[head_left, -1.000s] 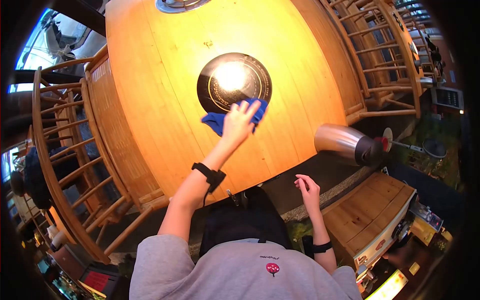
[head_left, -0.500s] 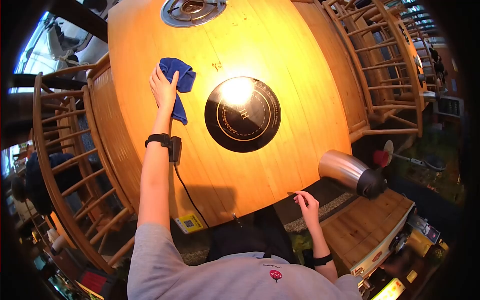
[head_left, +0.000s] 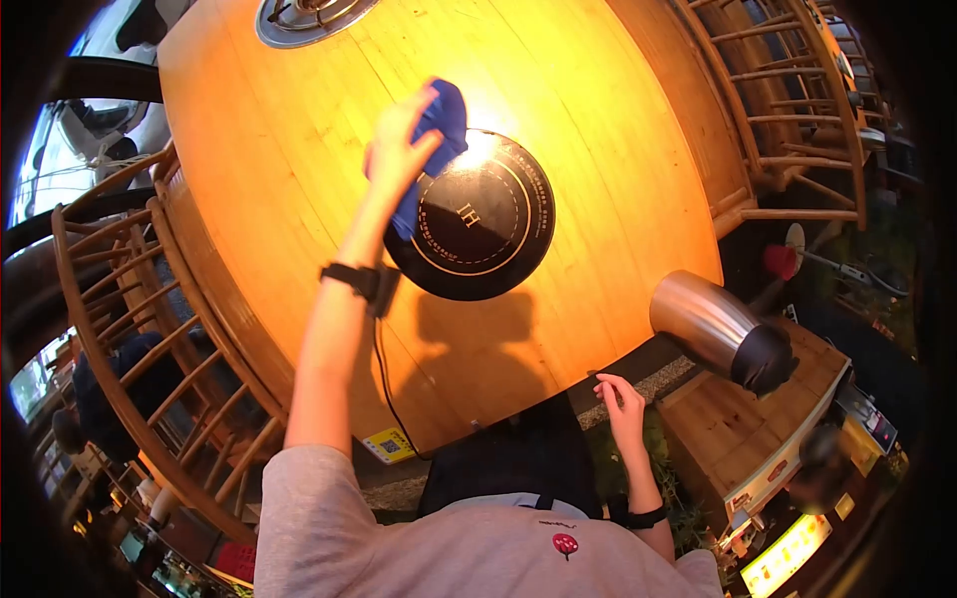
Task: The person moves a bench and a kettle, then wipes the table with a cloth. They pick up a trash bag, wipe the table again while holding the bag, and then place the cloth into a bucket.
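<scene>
My left hand [head_left: 401, 145] is pressed on a blue cloth [head_left: 448, 118], its fingers bent over it and slightly blurred. The cloth lies at the upper left edge of a round black induction plate [head_left: 488, 214] set in the wooden table [head_left: 598, 199], covering part of its rim. Off the near right edge of the table, my right hand [head_left: 623, 404] hangs in the air, its fingers loosely apart and holding nothing. Near it, a steel jug with a black top [head_left: 706, 314] stands at the table's right corner.
A round metal burner [head_left: 309, 18] is at the far end of the table. Wooden chairs stand on the left [head_left: 179, 349] and upper right [head_left: 778, 75]. A yellow card [head_left: 389, 446] lies at the near edge, beside a black cable. A wooden stool or bench [head_left: 748, 419] is at the lower right.
My left hand has moved right with the blue cloth, from bare wood onto the edge of the black plate. The camera view has shifted a little. My right hand remains off the table.
</scene>
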A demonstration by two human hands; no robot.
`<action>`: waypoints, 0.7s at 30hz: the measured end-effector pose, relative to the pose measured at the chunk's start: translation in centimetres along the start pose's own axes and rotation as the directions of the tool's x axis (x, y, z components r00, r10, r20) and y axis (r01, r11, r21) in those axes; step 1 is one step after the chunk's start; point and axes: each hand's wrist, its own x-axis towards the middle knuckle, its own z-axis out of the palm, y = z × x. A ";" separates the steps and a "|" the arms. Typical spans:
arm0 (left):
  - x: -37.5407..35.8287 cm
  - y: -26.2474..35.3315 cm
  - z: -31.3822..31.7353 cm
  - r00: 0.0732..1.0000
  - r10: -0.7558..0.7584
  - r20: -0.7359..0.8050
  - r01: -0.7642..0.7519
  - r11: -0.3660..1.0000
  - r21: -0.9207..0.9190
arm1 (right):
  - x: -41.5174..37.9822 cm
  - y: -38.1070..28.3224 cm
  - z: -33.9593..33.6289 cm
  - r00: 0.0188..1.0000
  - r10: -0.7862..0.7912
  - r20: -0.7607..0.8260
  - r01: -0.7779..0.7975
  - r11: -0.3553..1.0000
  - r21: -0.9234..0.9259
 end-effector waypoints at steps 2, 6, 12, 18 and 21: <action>-2.6 4.0 0.9 0.998 -0.044 0.040 0.047 0.997 -0.063 | 0.3 -0.3 0.4 1.000 -0.012 0.006 0.012 1.000 0.013; -7.9 10.6 2.9 0.991 0.001 0.133 0.026 0.979 -0.203 | 0.6 0.1 0.5 0.998 -0.056 0.014 0.055 0.998 0.024; -11.0 15.4 0.4 0.948 -0.083 0.306 0.235 0.832 -0.502 | 0.0 1.0 0.4 0.998 -0.066 0.010 0.065 0.998 0.019; -6.1 6.1 -1.0 0.991 -0.113 -0.065 0.109 0.993 -0.055 | -1.7 4.1 -0.1 0.999 -0.036 0.010 0.037 0.999 -0.026; -7.2 6.3 0.5 0.998 -0.061 -0.029 0.061 0.998 0.003 | -2.9 5.0 -0.3 0.999 -0.040 -0.008 0.040 0.999 0.024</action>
